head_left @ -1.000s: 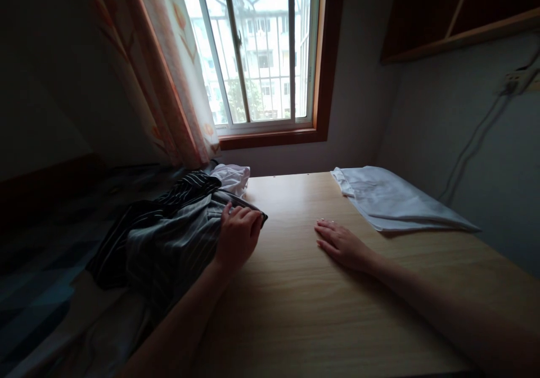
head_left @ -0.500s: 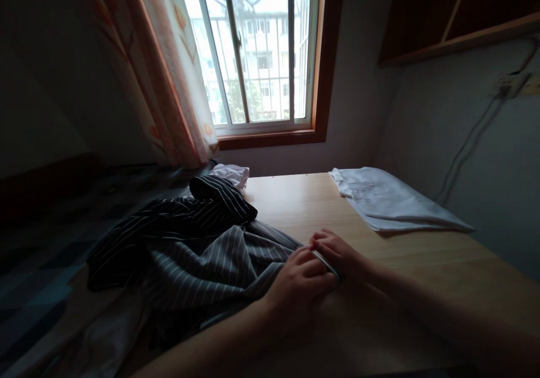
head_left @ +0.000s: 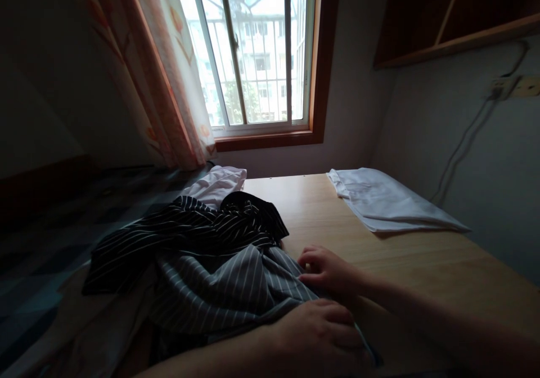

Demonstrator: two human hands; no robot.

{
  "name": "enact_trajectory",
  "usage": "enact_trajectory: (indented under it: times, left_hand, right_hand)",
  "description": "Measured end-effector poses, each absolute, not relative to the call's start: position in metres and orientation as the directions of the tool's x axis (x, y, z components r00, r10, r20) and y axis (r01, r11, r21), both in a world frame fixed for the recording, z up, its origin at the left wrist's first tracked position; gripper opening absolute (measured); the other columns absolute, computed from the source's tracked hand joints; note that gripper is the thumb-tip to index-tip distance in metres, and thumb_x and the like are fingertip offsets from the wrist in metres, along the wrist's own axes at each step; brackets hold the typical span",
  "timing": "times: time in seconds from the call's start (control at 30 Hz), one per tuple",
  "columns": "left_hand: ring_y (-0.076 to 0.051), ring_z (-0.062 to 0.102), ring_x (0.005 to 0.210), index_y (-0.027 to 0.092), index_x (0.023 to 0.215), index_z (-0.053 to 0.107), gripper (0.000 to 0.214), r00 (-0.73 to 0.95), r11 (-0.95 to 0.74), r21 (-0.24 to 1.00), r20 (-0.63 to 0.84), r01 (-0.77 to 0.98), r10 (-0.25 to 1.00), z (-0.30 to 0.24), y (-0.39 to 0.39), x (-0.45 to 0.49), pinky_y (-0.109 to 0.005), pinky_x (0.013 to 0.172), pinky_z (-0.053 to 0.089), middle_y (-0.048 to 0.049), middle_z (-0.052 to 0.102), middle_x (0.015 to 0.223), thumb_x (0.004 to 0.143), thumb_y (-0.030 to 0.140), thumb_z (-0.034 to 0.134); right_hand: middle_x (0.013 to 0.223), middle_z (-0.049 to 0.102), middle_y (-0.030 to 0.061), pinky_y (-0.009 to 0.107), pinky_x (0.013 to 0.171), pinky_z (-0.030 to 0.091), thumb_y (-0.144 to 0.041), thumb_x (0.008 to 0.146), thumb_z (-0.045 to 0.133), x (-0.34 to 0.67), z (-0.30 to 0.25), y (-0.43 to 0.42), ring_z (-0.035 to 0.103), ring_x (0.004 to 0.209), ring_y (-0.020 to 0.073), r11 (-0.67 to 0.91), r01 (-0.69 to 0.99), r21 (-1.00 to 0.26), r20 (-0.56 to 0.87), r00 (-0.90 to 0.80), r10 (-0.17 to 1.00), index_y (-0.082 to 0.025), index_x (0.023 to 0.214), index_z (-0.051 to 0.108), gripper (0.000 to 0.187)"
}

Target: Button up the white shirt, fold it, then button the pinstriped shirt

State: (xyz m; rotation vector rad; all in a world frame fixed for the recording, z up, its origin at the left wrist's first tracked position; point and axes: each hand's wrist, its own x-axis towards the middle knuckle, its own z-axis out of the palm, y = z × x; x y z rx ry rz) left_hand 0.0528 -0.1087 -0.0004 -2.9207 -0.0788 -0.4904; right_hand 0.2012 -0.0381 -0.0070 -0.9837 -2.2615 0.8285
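A dark striped garment (head_left: 219,260) lies bunched across the left part of a wooden table (head_left: 405,254), spilling over the table's left edge. My left hand (head_left: 320,336) is near the bottom of the view, its fingers closed on the garment's near edge. Just beyond it, my right hand (head_left: 327,271) pinches the cloth with bent fingers. A second, blacker striped piece (head_left: 198,226) is heaped on top, farther back.
A folded white cloth (head_left: 388,201) lies at the table's far right by the wall. Another white cloth (head_left: 217,181) sits behind the striped heap. A window (head_left: 253,52) with a curtain (head_left: 164,80) is ahead; a shelf (head_left: 455,18) and wall socket (head_left: 502,85) are at right.
My left hand has dragged the striped garment rightward and toward me across the table. My right hand left its flat rest on the wood and took hold of the cloth.
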Motion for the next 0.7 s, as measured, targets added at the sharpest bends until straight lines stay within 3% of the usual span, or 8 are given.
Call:
enact_trajectory:
  times: [0.07,0.13,0.27,0.4,0.53,0.63,0.7]
  left_hand:
    - [-0.012,0.059,0.093,0.028,0.103,0.065,0.014,0.933,-0.994,-0.108,0.359,0.037,-0.004,0.003,-0.112,0.054,-0.025,0.089,0.045,0.0037,0.068,0.090,0.097,0.030,0.053]
    - [-0.015,0.059,0.094,0.027,0.100,0.066,0.017,0.904,-0.989,-0.085,0.422,0.117,0.071,0.010,-0.110,0.052,-0.029,0.092,0.045,0.0014,0.069,0.090,0.097,0.035,0.051]
    - [-0.020,0.060,0.095,0.021,0.092,0.065,0.019,0.685,-0.841,0.021,0.570,0.540,0.454,0.033,-0.075,0.031,-0.037,0.091,0.047,-0.0042,0.068,0.092,0.097,0.028,0.048]
    - [-0.024,0.059,0.091,0.017,0.090,0.064,0.021,0.370,-0.486,0.065,0.563,0.872,0.739,0.044,-0.025,-0.009,-0.037,0.081,0.049,-0.0086,0.065,0.092,0.097,0.030,0.048]
    - [-0.025,0.060,0.091,0.020,0.091,0.069,0.023,0.408,-0.455,0.038,0.383,0.890,0.829,0.038,-0.004,-0.032,-0.036,0.079,0.049,-0.0075,0.066,0.091,0.085,0.042,0.066]
    - [-0.024,0.061,0.088,0.021,0.073,0.068,0.019,0.456,-0.482,0.007,0.310,0.876,0.834,0.036,-0.004,-0.032,-0.032,0.074,0.048,-0.0061,0.065,0.081,0.087,0.033,0.063]
    - [-0.022,0.062,0.087,0.020,0.073,0.066,0.024,0.413,-0.448,0.022,0.347,0.894,0.842,0.040,-0.006,-0.030,-0.031,0.073,0.048,-0.0058,0.066,0.084,0.092,0.027,0.054]
  right_hand:
    - [0.080,0.062,0.0024,0.030,0.076,0.044,-0.030,0.080,0.069,0.200,-0.010,-0.039,0.055,0.084,0.0186,0.597,0.439,-0.671,0.269,-0.607,0.748,-0.019,0.072,0.065,0.013]
    - [0.080,0.060,0.0017,0.029,0.074,0.044,-0.025,0.079,0.066,0.204,-0.011,-0.037,0.054,0.081,0.0175,0.591,0.461,-0.662,0.312,-0.547,0.777,-0.019,0.072,0.060,0.011]
    - [0.076,0.058,-0.0002,0.025,0.061,0.039,-0.028,0.079,0.061,0.222,-0.006,-0.026,0.050,0.070,0.0145,0.484,0.511,-0.711,0.289,-0.415,0.863,-0.019,0.074,0.057,0.011]
    - [0.069,0.055,-0.0023,0.023,0.058,0.035,-0.027,0.076,0.058,0.236,0.001,-0.019,0.047,0.066,0.0129,0.441,0.478,-0.760,0.227,-0.441,0.868,-0.019,0.072,0.054,0.010]
    - [0.061,0.045,-0.0045,0.023,0.055,0.028,-0.024,0.072,0.055,0.239,0.004,-0.018,0.040,0.060,0.0110,0.420,0.508,-0.752,0.200,-0.432,0.880,-0.019,0.062,0.046,0.014]
    - [0.057,0.040,-0.0056,0.023,0.052,0.025,-0.026,0.071,0.056,0.244,0.004,-0.015,0.036,0.057,0.0097,0.339,0.481,-0.808,0.150,-0.388,0.909,-0.019,0.059,0.042,0.019]
    - [0.058,0.040,-0.0058,0.022,0.050,0.027,-0.032,0.072,0.058,0.249,0.005,-0.012,0.036,0.056,0.0092,0.231,0.371,-0.899,0.099,-0.342,0.934,-0.020,0.061,0.043,0.022]
